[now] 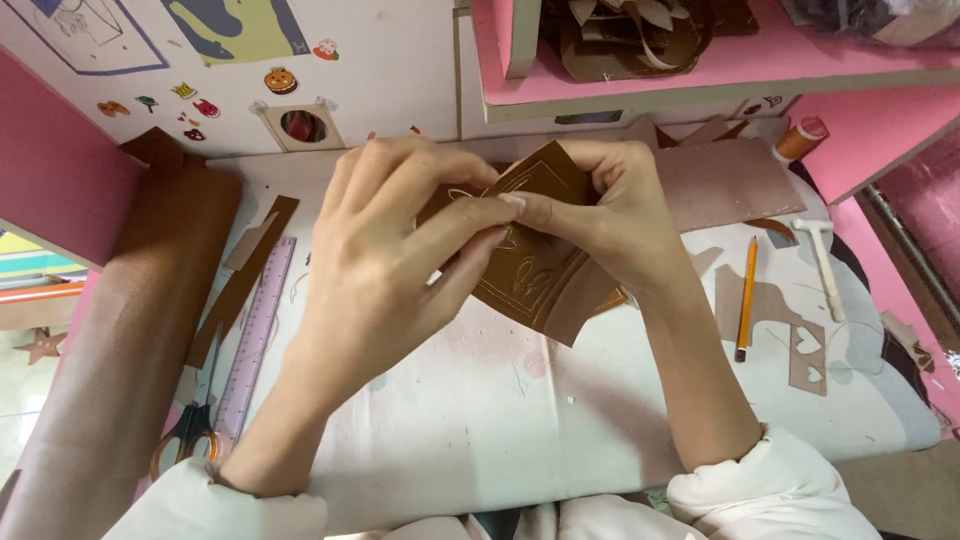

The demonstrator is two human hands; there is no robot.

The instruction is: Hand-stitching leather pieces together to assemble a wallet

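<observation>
Because both hands pinch the brown leather sheet (535,275) above the middle of the tabletop (480,400), it hangs in the air rather than lying flat. The left hand (385,260) has thumb and forefinger closed on its upper left part, and the right hand (610,215) is closed on its top edge, fingertips meeting near the pale scored lines.

A hard pull could tear the sheet along those scored lines or crease it, since thin cut outlines look weak. A slipped grip would likely drop it among the scraps below.

How much of the sheet the left hand covers cannot be told, and the scored pattern is only partly readable.

Toward the right edge lie a yellow pencil (746,296), a small white hammer (822,262) and a leather scrap with heart cut-outs (806,355). At the left edge a purple ruler (255,335) lies beside a brown roll (140,310), and scissors (190,432) are partly cut off from view.
</observation>
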